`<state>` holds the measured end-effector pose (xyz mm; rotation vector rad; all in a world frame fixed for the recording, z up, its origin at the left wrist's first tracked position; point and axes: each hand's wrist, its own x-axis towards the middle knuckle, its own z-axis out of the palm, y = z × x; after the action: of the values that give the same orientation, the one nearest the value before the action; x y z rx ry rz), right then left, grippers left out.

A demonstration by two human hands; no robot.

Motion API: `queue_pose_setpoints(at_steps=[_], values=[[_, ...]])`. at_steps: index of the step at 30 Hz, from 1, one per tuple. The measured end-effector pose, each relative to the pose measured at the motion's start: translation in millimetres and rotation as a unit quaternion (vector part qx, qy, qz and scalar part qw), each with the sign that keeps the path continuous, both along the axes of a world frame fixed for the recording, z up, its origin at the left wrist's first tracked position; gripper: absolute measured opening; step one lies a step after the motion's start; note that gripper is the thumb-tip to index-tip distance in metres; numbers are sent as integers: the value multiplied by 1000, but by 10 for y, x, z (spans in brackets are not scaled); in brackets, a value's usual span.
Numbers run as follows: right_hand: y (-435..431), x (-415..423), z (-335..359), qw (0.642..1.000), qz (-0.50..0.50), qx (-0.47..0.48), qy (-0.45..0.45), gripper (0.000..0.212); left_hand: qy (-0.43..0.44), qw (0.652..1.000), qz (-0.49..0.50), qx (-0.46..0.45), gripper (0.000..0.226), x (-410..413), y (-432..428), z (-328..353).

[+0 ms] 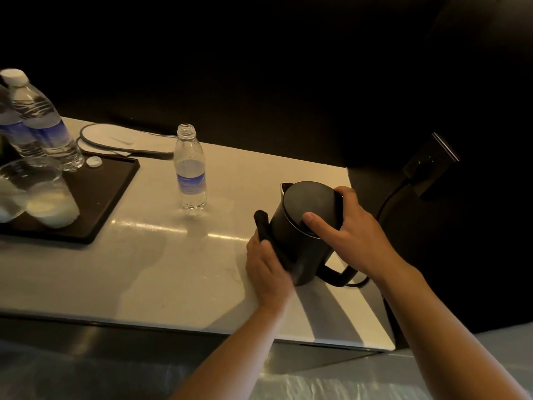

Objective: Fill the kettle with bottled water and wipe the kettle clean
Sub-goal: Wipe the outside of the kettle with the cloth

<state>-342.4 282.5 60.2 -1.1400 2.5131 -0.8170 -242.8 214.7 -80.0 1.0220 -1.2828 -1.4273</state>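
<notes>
A black kettle (300,226) with its lid down stands near the right end of the pale countertop (173,261), its handle toward me. My right hand (349,229) rests on the lid, thumb across the top and fingers over the far rim. My left hand (266,267) presses a dark cloth (262,223) against the kettle's left side; the hand is blurred. An uncapped water bottle (191,171), partly full, stands to the left of the kettle. Its white cap (94,161) lies on the tray.
A dark tray (106,197) at the left holds two capped water bottles (40,122) and upturned glasses (43,194). A black cord (389,197) runs from the kettle's base to a wall socket (429,166) at the right. The counter's front edge lies just below my left wrist.
</notes>
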Motion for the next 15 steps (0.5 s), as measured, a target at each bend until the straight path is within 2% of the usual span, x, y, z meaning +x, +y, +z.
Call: queue_pose_setpoints(at_steps=[2, 4, 6, 8, 9, 12, 15], values=[[-5, 12, -1, 1000, -4, 0, -1, 87, 12, 989, -35, 140, 36, -72, -205, 91], [-7, 20, -1, 1000, -6, 1, -1, 87, 11, 971, -95, 217, 42, -118, -407, 231], [-8, 22, -5, 1000, -6, 2, 3, 87, 11, 973, -139, 186, 51, -132, -461, 393], [-3, 24, -5, 1000, -9, 2, 4, 86, -5, 984, -159, 78, 59, -101, -365, 571], [-2, 22, -5, 1000, -10, 2, 4, 86, 12, 985, -162, 55, 62, -80, -320, 628], [-8, 12, 7, 1000, -3, 5, 4, 87, 64, 979, -191, 18, 64, -38, -371, 586], [-25, 7, 24, 1000, 0, 12, 2, 95, 73, 955, -279, 63, 52, -39, -611, 545]])
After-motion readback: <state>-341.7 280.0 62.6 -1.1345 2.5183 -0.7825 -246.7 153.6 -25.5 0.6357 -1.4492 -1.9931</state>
